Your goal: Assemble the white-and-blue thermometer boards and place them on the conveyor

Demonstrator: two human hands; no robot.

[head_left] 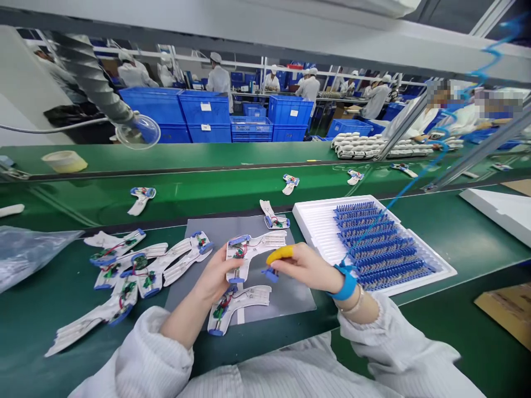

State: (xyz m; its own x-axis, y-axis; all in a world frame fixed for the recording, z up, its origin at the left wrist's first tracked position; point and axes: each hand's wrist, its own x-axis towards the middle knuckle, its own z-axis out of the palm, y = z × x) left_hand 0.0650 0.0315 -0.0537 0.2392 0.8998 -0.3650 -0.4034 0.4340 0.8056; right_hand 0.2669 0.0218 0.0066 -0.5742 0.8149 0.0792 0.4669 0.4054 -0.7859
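My left hand (213,272) grips a white plastic device shell (253,250) with a small circuit board and coloured wires inside. My right hand (302,268), its forefinger in a yellow finger cot (280,255), pinches a small blue plastic part (270,275) beside that shell. A blue wrist strap (345,282) circles my right wrist. Below my hands, another wired shell (238,308) lies on a grey mat (294,293), and a further one (274,215) rests at the mat's far edge. Several similar shells (124,271) are heaped to the left.
A white foam tray (315,232) holds rows of blue parts (381,246) to my right. More shells (141,200) ride a green conveyor belt (207,190) ahead. A plastic bag (29,257) lies left. Co-workers and blue crates (205,116) stand beyond.
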